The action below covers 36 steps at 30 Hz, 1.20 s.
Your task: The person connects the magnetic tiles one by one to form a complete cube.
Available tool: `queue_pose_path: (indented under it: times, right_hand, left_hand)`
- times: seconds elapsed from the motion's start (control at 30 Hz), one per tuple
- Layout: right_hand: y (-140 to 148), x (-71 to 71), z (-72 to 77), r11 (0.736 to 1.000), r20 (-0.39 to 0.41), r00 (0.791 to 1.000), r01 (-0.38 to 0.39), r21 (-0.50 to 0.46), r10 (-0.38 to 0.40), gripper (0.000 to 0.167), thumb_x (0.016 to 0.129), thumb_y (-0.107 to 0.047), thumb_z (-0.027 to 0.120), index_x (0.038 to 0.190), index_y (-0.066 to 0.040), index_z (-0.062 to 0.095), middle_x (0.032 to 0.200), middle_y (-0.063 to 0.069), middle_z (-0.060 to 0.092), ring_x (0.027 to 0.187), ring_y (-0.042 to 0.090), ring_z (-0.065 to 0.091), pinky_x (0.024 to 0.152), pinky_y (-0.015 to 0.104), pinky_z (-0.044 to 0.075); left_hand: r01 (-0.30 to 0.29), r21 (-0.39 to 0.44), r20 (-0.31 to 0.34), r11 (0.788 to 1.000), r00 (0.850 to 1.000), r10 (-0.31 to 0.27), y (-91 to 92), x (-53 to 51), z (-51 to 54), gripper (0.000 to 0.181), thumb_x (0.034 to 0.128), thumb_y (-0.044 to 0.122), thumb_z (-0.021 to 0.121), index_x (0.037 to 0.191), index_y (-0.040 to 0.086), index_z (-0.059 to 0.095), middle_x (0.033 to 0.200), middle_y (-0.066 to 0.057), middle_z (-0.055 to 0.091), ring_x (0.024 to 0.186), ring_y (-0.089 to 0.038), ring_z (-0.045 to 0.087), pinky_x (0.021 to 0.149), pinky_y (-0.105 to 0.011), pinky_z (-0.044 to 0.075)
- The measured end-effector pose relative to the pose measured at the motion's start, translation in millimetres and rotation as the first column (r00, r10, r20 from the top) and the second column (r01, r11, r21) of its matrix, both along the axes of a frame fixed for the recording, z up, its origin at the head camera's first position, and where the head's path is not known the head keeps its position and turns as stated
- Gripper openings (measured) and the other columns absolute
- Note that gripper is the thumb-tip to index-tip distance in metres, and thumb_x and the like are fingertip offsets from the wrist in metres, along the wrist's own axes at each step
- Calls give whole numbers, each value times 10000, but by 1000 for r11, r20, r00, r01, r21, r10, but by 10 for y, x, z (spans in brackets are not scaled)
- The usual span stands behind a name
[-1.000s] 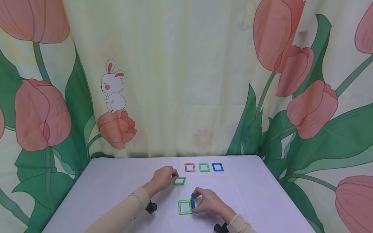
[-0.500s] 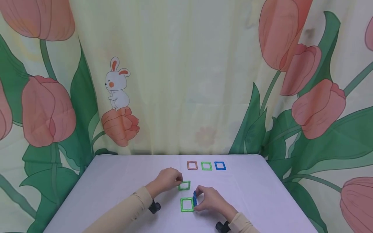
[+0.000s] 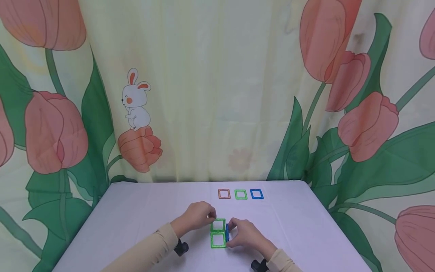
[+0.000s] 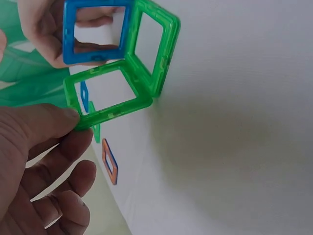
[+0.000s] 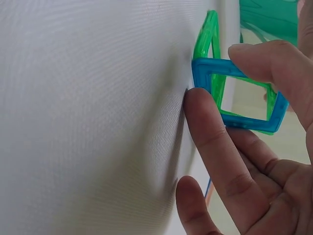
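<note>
A green square frame [image 3: 218, 240] lies on the table. Along its right side stands a blue square frame [image 3: 227, 232], pinched by my right hand [image 3: 247, 235]; the right wrist view shows fingers on the blue frame [image 5: 249, 120]. My left hand [image 3: 196, 216] pinches a corner of a second green frame [image 3: 218, 225], raised at the far edge of the lying one. In the left wrist view the held green frame [image 4: 110, 114] meets the lying green frame [image 4: 168, 49] along one edge, beside the blue frame [image 4: 95, 56].
An orange square frame [image 3: 224, 193], a green one [image 3: 241, 194] and a blue one [image 3: 256, 194] lie in a row near the far edge of the white table [image 3: 153, 196]. Behind hangs a curtain [image 3: 210, 94] printed with tulips and a rabbit.
My left hand has brought its green frame nearer and slightly right, from apart to against the lying green frame. My right hand keeps its hold on the blue frame, almost unmoved.
</note>
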State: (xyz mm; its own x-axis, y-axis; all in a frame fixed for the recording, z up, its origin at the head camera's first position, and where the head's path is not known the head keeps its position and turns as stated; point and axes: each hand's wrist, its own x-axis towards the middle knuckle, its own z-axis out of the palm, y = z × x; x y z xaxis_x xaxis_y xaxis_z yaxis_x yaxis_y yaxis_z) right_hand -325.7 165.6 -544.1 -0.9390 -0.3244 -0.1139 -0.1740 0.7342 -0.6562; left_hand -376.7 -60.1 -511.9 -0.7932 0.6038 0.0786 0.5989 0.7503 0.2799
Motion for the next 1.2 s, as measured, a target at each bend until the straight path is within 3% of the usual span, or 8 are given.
queue_pose_path:
  times: [0.27,0.57,0.7,0.87,1.03,1.2]
  right_hand:
    - [-10,6,0,1000,9,1000,2,-21,-2,439,726,-258,926,1083,-144,697,1098,40,740,777,155,585,694,323,472]
    - [-18,-7,-40,999,9,1000,-13,-31,14,463,719,-274,936,1096,-152,697,1107,42,741,720,142,605,674,317,491]
    - [39,-39,-46,996,25,998,-63,-58,65,509,722,-304,938,1151,-169,697,1131,14,740,783,137,627,752,351,505]
    - [182,-138,-22,974,113,979,-148,-174,169,454,836,-219,827,1255,-152,665,1155,15,743,945,195,684,843,393,499]
    - [206,-254,-19,948,122,969,-176,-266,214,346,937,-147,706,1279,-97,675,1080,57,727,802,222,741,731,325,541]
    - [156,-307,-37,959,65,978,-181,-216,199,266,926,-134,727,1191,-112,744,993,13,693,760,140,647,645,256,500]
  left_hand:
    - [9,18,121,1000,993,-12,-9,107,37,77,938,174,762,948,238,722,840,123,687,715,-24,552,654,-205,483]
    - [13,27,133,1000,991,-17,-52,136,24,69,959,162,726,971,223,697,798,103,663,674,-40,537,610,-215,460]
    - [4,21,134,1000,991,-7,-66,128,-29,55,968,175,711,990,225,703,805,105,670,668,-41,532,614,-220,457]
    - [-15,-15,146,1000,989,17,-53,133,-80,58,1002,237,671,1044,230,712,863,97,698,698,-52,542,654,-248,485]
    - [-1,-48,145,999,989,8,-36,149,-114,131,1035,287,628,1093,223,725,961,79,743,770,-41,592,761,-296,551]
    - [10,-28,147,1000,989,-6,-40,148,-136,133,1041,292,616,1104,229,715,955,79,739,772,-40,597,755,-296,549]
